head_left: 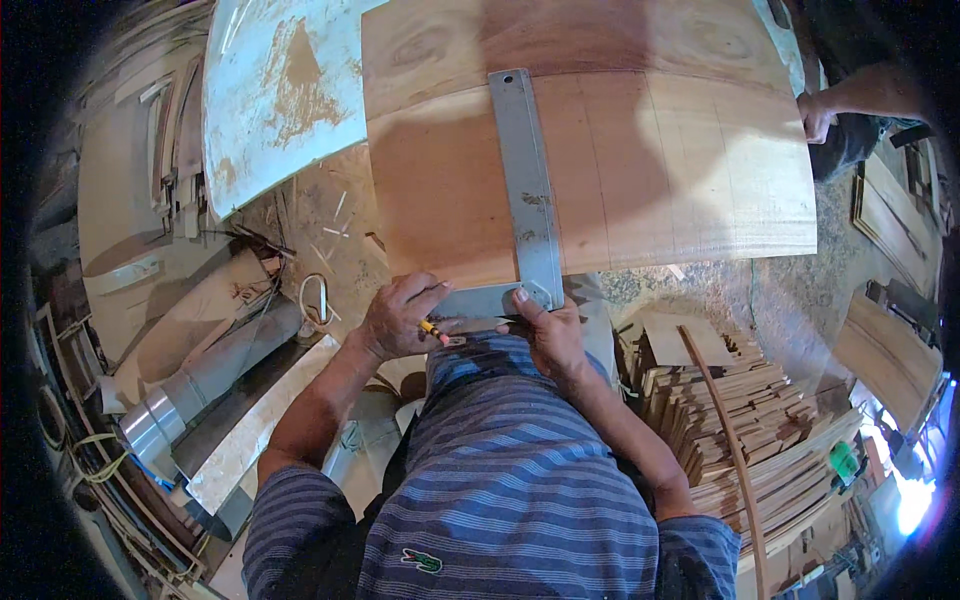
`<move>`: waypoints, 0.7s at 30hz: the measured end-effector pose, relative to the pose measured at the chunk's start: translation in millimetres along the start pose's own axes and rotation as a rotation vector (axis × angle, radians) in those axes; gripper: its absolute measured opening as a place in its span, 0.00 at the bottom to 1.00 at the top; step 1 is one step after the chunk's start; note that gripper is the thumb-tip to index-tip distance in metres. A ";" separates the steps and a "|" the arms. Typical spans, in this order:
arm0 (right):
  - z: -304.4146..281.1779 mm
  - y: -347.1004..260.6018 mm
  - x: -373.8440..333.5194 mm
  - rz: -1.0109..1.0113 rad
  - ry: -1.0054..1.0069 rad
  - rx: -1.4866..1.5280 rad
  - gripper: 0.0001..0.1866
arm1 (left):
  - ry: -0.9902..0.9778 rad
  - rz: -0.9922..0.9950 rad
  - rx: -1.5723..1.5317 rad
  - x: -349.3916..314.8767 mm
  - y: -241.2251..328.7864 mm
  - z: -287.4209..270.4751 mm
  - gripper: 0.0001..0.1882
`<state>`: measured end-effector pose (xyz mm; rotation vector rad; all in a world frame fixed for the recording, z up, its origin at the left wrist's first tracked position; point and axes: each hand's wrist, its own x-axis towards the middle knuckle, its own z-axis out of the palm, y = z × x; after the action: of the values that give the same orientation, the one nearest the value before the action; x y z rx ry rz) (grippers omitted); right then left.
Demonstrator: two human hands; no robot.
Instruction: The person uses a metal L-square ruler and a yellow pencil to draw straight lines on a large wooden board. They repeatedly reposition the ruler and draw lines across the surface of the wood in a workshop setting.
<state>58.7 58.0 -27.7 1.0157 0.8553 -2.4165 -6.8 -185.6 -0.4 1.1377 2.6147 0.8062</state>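
A metal carpenter's square (pixel 532 190) lies on a wide wooden board (pixel 440 190). Its long blade points away from me across the grain, and its short arm runs along the board's near edge. My right hand (pixel 555 338) grips the square at the corner, thumb on top. My left hand (pixel 402 318) is closed around a yellow pencil (pixel 430 328), its pink eraser end toward me, with the fingers at the left end of the short arm. The pencil's tip is hidden. Thin lines cross the board to the right of the blade.
Another person's hand (pixel 816 116) is at the board's right edge. A stained white panel (pixel 285 100) lies under the board at the far left. Stacked wooden pieces (pixel 700 400) with a long strip (pixel 728 440) stand at right; a grey pipe (pixel 215 385) lies at left.
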 end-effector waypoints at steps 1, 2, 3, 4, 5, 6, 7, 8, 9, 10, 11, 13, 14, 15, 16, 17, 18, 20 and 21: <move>-0.1 0.2 0.2 -0.001 -0.007 0.010 0.08 | -0.008 -0.007 0.002 -0.8 -0.5 0.6 0.31; 0.1 -0.7 0.5 -0.002 -0.015 0.019 0.09 | -0.017 -0.014 0.004 -1.8 -1.0 1.3 0.31; 0.2 -1.1 0.6 -0.002 -0.023 0.029 0.09 | -0.025 -0.022 0.006 -2.6 -1.3 1.6 0.31; 0.1 -1.3 0.2 -0.002 -0.017 0.017 0.09 | -0.024 -0.024 -0.003 -2.6 -1.6 2.1 0.31; -0.1 -1.3 -0.3 -0.002 -0.010 0.004 0.09 | -0.023 -0.027 -0.012 -2.2 -1.9 2.3 0.31; -0.4 -0.8 -0.5 -0.001 -0.004 -0.009 0.10 | -0.021 -0.029 -0.021 -2.1 -2.2 2.7 0.31; -0.6 -0.4 -0.4 0.000 -0.005 -0.002 0.09 | -0.025 -0.028 -0.016 -2.0 -2.3 2.6 0.31; -0.9 0.1 -0.2 0.001 -0.005 0.004 0.08 | -0.028 -0.026 -0.011 -2.1 -2.3 2.6 0.30; -1.0 0.6 0.0 0.003 -0.006 0.010 0.08 | -0.031 -0.024 -0.006 -2.2 -2.3 2.4 0.30; -0.9 1.0 0.2 -0.001 -0.010 0.011 0.07 | -0.025 -0.022 -0.010 -1.7 -2.2 2.1 0.30; -0.7 1.4 0.4 -0.005 -0.014 0.013 0.07 | -0.019 -0.020 -0.013 -0.7 -1.7 1.4 0.30; -0.6 2.2 0.8 -0.010 -0.016 0.005 0.08 | -0.018 -0.019 -0.011 -0.4 -1.5 0.4 0.30; -0.7 2.5 1.0 -0.010 -0.013 -0.004 0.09 | -0.023 -0.020 -0.006 -0.5 -1.7 -0.3 0.30; -0.6 2.7 1.4 -0.011 -0.011 -0.012 0.10 | -0.030 -0.021 0.000 -0.4 -1.8 -1.0 0.30; -1.0 3.3 0.8 -0.005 -0.002 -0.029 0.11 | -0.042 -0.035 0.002 -0.9 -1.4 -0.9 0.30; -1.3 2.7 0.4 0.001 0.007 -0.045 0.11 | -0.055 -0.048 0.004 -1.0 -1.0 -1.0 0.30; -2.2 2.2 1.0 0.007 0.016 -0.060 0.12 | -0.069 -0.061 0.007 -0.7 -0.7 -1.0 0.31; -10.5 8.2 6.7 0.001 0.021 -0.112 0.13 | -0.035 -0.056 -0.025 0.2 -0.4 0.9 0.30; -13.3 11.6 8.6 -0.001 0.023 -0.136 0.13 | -0.020 -0.055 -0.040 0.6 0.3 1.7 0.30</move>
<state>66.0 57.3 -45.9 0.9929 1.0134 -2.3156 -6.4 -184.4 -1.6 1.0532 2.5892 0.8284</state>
